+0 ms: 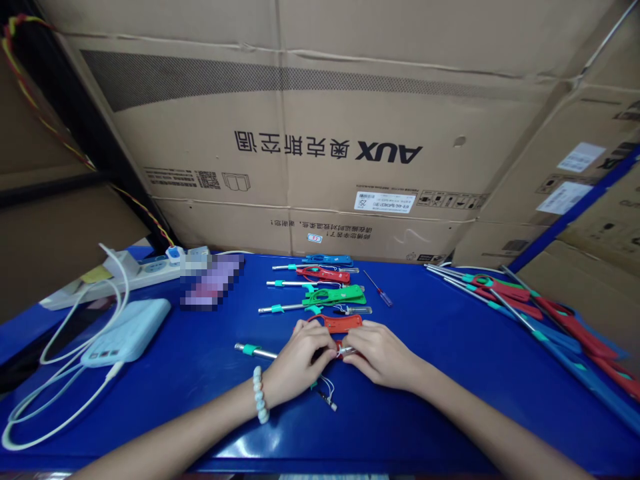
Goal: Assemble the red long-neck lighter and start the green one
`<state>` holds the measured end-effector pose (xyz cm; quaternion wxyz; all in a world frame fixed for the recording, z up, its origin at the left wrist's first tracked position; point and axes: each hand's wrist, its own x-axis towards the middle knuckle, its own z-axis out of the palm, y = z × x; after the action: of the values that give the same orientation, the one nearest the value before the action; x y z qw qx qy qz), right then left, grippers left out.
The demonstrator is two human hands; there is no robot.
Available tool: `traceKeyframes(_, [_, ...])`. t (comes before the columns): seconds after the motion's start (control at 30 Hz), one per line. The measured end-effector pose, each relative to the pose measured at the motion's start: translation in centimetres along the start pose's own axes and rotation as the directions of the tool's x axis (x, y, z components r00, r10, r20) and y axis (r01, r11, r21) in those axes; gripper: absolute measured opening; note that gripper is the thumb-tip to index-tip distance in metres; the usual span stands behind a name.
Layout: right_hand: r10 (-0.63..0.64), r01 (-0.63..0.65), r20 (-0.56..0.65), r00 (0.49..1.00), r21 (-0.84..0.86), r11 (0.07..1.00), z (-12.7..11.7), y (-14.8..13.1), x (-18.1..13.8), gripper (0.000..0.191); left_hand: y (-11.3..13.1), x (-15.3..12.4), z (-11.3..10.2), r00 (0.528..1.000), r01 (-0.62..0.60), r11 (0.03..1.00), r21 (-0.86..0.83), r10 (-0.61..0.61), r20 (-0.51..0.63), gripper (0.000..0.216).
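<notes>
My left hand (305, 353), with a beaded bracelet on its wrist, and my right hand (383, 353) meet at the middle of the table, fingers pinched. Between them my right fingers grip a small clear piece (349, 350), seemingly a lighter's fuel tank. What my left fingertips pinch beside it is mostly hidden. Just beyond lies an orange-red lighter handle shell (343, 324). A metal lighter tube (265, 353) with a green clip runs under my left hand. Near that wrist a small igniter (327, 400) with white wires lies on the table.
Beyond my hands lie lighter parts in rows, with a green shell (345, 295), a red shell (325, 274) and a blue shell (330, 260). A screwdriver (383, 293) is nearby. More lighters (555, 313) lie right; a power bank (127, 330) and cables left. Cardboard (300, 100) walls the back.
</notes>
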<state>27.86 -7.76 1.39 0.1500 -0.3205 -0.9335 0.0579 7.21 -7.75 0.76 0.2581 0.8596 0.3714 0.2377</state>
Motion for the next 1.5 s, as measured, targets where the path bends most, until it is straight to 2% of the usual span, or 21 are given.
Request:
traceKeyframes(0.27, [-0.02, 0.02, -0.006, 1.0, 0.0, 1.0, 0.6, 0.0, 0.0, 0.022, 0.2, -0.1, 0.3, 1.0, 0.009, 0.999, 0.041, -0.01, 0.009, 0.018])
traceKeyframes(0.37, [-0.008, 0.008, 0.001, 1.0, -0.004, 1.0, 0.6, 0.0, 0.1, 0.022, 0.1, 0.2, -0.2, 0.999, -0.023, 0.999, 0.043, 0.021, 0.027, 0.018])
traceKeyframes(0.47, [0.032, -0.032, 0.008, 0.999, -0.007, 0.999, 0.4, -0.1, 0.1, 0.022, -0.2, 0.7, -1.8, 0.996, -0.069, 0.997, 0.029, 0.067, 0.066, 0.016])
traceKeyframes(0.57, [0.065, -0.065, 0.02, 0.998, -0.007, 0.998, 0.1, -0.1, 0.2, 0.02, -0.8, 0.7, -4.2, 0.995, -0.067, 0.997, 0.037, 0.064, 0.08, 0.013])
traceKeyframes(0.67, [0.081, -0.081, 0.022, 0.996, -0.006, 0.997, -0.1, 0.0, 0.2, 0.017, -1.8, -0.2, -6.3, 0.978, -0.102, 0.992, 0.071, 0.087, 0.19, 0.013])
traceKeyframes(0.77, [0.086, -0.086, 0.03, 0.996, 0.005, 0.996, 0.0, 0.1, 0.3, 0.012, -2.9, -1.8, -7.3, 0.974, -0.095, 0.99, 0.106, 0.07, 0.216, 0.009])
traceKeyframes(0.9, [0.113, -0.114, 0.053, 0.992, 0.01, 0.993, 0.0, 0.1, 0.4, 0.007, -3.8, -3.4, -6.9, 0.968, -0.122, 0.982, 0.145, 0.086, 0.236, 0.008])
traceKeyframes(1.1, [0.142, -0.142, 0.072, 0.987, -0.006, 0.99, -0.5, -0.3, 0.7, 0.007, -4.1, -3.9, -6.0, 0.959, -0.214, 0.958, 0.19, 0.17, 0.225, 0.012])
traceKeyframes(1.37, [0.31, -0.309, -0.015, 0.951, 0.023, 0.951, -0.3, -1.7, 0.0, 0.003, -4.5, -3.4, -6.9, 0.923, -0.306, 0.933, 0.188, 0.243, 0.297, 0.027])
traceKeyframes(1.5, [0.341, -0.344, -0.098, 0.935, -0.017, 0.939, 0.6, -2.2, -0.3, 0.006, -4.5, -3.0, -7.3, 0.905, -0.359, 0.914, 0.19, 0.29, 0.312, 0.034])
